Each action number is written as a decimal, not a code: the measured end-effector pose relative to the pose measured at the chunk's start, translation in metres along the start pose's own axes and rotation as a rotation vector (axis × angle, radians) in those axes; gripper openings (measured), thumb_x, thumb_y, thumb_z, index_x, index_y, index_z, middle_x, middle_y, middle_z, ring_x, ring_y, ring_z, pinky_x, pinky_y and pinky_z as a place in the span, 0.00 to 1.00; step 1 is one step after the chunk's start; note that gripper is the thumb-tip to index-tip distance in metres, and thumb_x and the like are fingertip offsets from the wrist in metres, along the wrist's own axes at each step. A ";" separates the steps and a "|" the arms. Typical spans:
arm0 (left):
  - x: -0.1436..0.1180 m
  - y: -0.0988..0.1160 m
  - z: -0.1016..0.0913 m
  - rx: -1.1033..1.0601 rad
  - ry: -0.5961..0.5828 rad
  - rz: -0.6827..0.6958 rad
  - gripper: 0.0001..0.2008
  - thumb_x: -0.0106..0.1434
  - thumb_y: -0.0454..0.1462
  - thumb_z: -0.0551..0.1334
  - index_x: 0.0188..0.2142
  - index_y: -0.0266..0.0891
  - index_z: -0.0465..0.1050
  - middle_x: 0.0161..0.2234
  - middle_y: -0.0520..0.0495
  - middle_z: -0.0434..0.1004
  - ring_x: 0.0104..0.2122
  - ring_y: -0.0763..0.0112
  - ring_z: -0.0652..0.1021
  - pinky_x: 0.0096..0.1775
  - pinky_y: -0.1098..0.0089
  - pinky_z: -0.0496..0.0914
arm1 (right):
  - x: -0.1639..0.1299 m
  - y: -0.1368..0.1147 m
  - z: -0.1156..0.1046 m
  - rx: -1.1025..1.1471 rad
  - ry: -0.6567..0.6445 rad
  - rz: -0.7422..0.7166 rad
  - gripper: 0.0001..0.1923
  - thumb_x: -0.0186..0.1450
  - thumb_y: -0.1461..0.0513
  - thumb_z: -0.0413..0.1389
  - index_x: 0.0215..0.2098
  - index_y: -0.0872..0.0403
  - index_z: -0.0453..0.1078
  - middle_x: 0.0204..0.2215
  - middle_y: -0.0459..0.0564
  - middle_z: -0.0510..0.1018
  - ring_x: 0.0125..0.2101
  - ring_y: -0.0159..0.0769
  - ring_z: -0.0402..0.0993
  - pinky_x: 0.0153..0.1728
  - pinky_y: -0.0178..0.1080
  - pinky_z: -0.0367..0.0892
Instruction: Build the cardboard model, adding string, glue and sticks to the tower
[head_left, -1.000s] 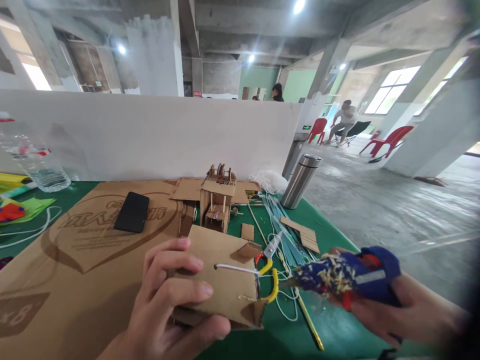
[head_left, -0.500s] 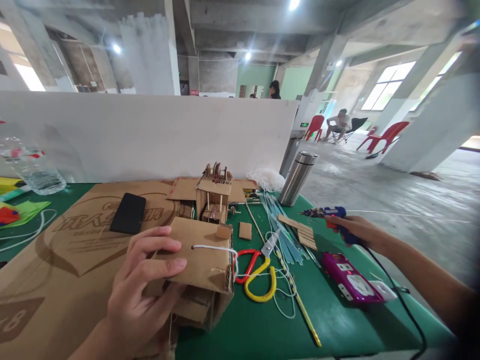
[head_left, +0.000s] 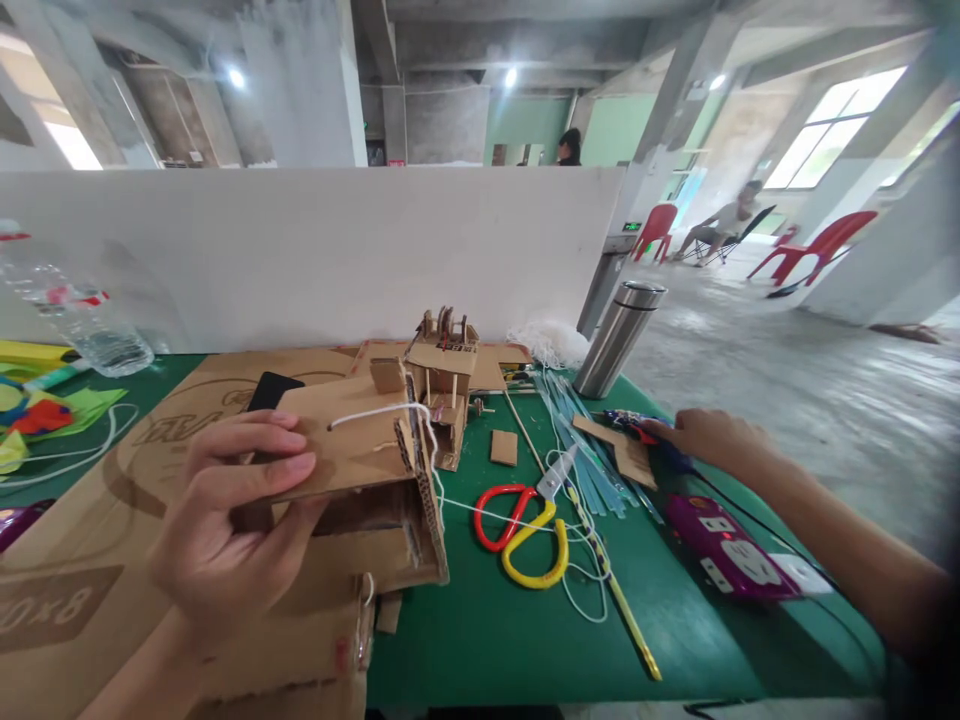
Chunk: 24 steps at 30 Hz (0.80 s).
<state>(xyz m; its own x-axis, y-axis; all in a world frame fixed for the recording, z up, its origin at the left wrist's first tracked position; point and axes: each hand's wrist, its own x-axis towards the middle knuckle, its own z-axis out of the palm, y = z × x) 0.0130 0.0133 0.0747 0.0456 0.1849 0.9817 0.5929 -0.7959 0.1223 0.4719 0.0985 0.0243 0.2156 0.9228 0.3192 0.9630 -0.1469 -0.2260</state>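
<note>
My left hand is closed on a cardboard box, fingers on its top panel and thumb side at the near edge. A white string comes out of a hole in that panel and hangs over the box's right side. The box is tilted, with its hollow inside facing me. My right hand grips a blue glue gun, held low near the table's right side, its nozzle by the flat cardboard pieces. Scissors with red and yellow handles lie between the hands.
Behind the box stands a cardboard model. A steel thermos, clear strips, a yellow rod and a purple power strip occupy the right. A phone and water bottles sit left. A white partition stands behind.
The cardboard box has been tilted and shifted left in my left hand, showing more of its inside. My right hand has lowered the glue gun towards the table. The view has swung slightly left.
</note>
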 end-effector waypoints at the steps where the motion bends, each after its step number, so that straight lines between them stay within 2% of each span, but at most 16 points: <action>1: 0.000 0.000 -0.002 0.009 0.002 -0.022 0.08 0.58 0.31 0.69 0.34 0.44 0.73 0.35 0.51 0.75 0.39 0.64 0.79 0.42 0.54 0.78 | -0.004 -0.008 -0.002 -0.016 -0.035 -0.021 0.31 0.64 0.44 0.53 0.15 0.59 0.69 0.15 0.58 0.73 0.16 0.35 0.70 0.20 0.41 0.50; 3: 0.000 0.001 -0.003 0.021 0.002 -0.039 0.08 0.58 0.32 0.69 0.34 0.46 0.73 0.35 0.52 0.75 0.39 0.63 0.79 0.42 0.52 0.77 | -0.025 -0.034 -0.004 -0.004 -0.104 -0.099 0.23 0.65 0.49 0.55 0.22 0.58 0.72 0.21 0.58 0.77 0.20 0.36 0.73 0.22 0.39 0.54; 5: -0.001 0.001 -0.002 0.028 0.000 -0.054 0.07 0.59 0.32 0.68 0.33 0.46 0.73 0.34 0.51 0.75 0.39 0.63 0.79 0.42 0.52 0.77 | -0.066 -0.070 -0.001 0.048 -0.197 -0.244 0.14 0.66 0.57 0.56 0.25 0.55 0.73 0.24 0.51 0.79 0.23 0.33 0.75 0.25 0.35 0.59; 7: -0.002 0.001 0.001 0.019 0.000 -0.046 0.07 0.59 0.32 0.68 0.33 0.44 0.73 0.35 0.51 0.75 0.39 0.64 0.79 0.42 0.54 0.77 | -0.117 -0.109 0.006 0.137 -0.352 -0.634 0.10 0.67 0.64 0.54 0.27 0.53 0.72 0.25 0.47 0.79 0.24 0.32 0.75 0.25 0.33 0.61; 9: -0.003 0.001 0.005 -0.011 -0.008 0.014 0.08 0.57 0.31 0.70 0.33 0.42 0.73 0.35 0.51 0.75 0.39 0.65 0.79 0.41 0.57 0.77 | -0.165 -0.146 0.018 0.206 -0.323 -0.875 0.09 0.65 0.62 0.56 0.26 0.52 0.70 0.23 0.44 0.77 0.23 0.32 0.75 0.23 0.33 0.61; 11: -0.004 0.000 0.008 -0.041 -0.035 0.053 0.10 0.55 0.29 0.70 0.34 0.40 0.73 0.36 0.50 0.75 0.40 0.65 0.79 0.42 0.60 0.77 | -0.198 -0.177 0.033 0.239 -0.198 -0.967 0.07 0.64 0.59 0.58 0.29 0.52 0.69 0.23 0.44 0.77 0.21 0.33 0.75 0.20 0.35 0.60; 13: -0.007 0.000 0.010 -0.054 -0.073 0.053 0.11 0.56 0.27 0.70 0.35 0.40 0.73 0.37 0.49 0.75 0.42 0.64 0.78 0.43 0.60 0.76 | -0.213 -0.200 0.050 0.251 -0.068 -0.980 0.13 0.63 0.53 0.58 0.38 0.54 0.71 0.23 0.45 0.78 0.19 0.36 0.75 0.15 0.37 0.57; 15: -0.010 0.001 0.011 -0.057 -0.096 0.041 0.11 0.57 0.27 0.69 0.36 0.41 0.74 0.37 0.49 0.75 0.42 0.64 0.78 0.43 0.59 0.76 | -0.216 -0.217 0.064 0.223 -0.046 -0.964 0.22 0.61 0.50 0.58 0.45 0.57 0.69 0.25 0.47 0.80 0.19 0.38 0.75 0.13 0.39 0.56; 17: -0.013 0.003 0.013 -0.058 -0.115 0.025 0.10 0.59 0.27 0.68 0.36 0.43 0.74 0.37 0.49 0.76 0.42 0.63 0.78 0.43 0.58 0.76 | -0.214 -0.228 0.072 0.178 -0.115 -0.917 0.21 0.59 0.48 0.56 0.43 0.53 0.70 0.26 0.47 0.81 0.19 0.38 0.75 0.12 0.39 0.56; 20: -0.015 0.006 0.015 -0.056 -0.133 0.025 0.07 0.61 0.29 0.67 0.36 0.43 0.74 0.36 0.48 0.76 0.41 0.62 0.78 0.42 0.59 0.77 | -0.213 -0.235 0.076 0.159 -0.234 -0.868 0.16 0.56 0.46 0.53 0.35 0.47 0.70 0.28 0.42 0.82 0.21 0.37 0.77 0.13 0.38 0.61; 24: -0.016 0.009 0.018 -0.052 -0.145 0.027 0.04 0.63 0.31 0.65 0.34 0.43 0.73 0.34 0.48 0.76 0.39 0.63 0.78 0.40 0.60 0.77 | -0.216 -0.236 0.082 0.160 -0.232 -0.919 0.10 0.55 0.53 0.52 0.31 0.47 0.71 0.27 0.42 0.82 0.23 0.39 0.78 0.15 0.39 0.64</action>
<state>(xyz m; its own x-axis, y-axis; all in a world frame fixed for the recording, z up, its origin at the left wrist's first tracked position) 0.0319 0.0138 0.0574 0.1785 0.2414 0.9539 0.5479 -0.8296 0.1074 0.1853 -0.0368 -0.0665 -0.6665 0.7031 0.2480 0.7026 0.7036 -0.1062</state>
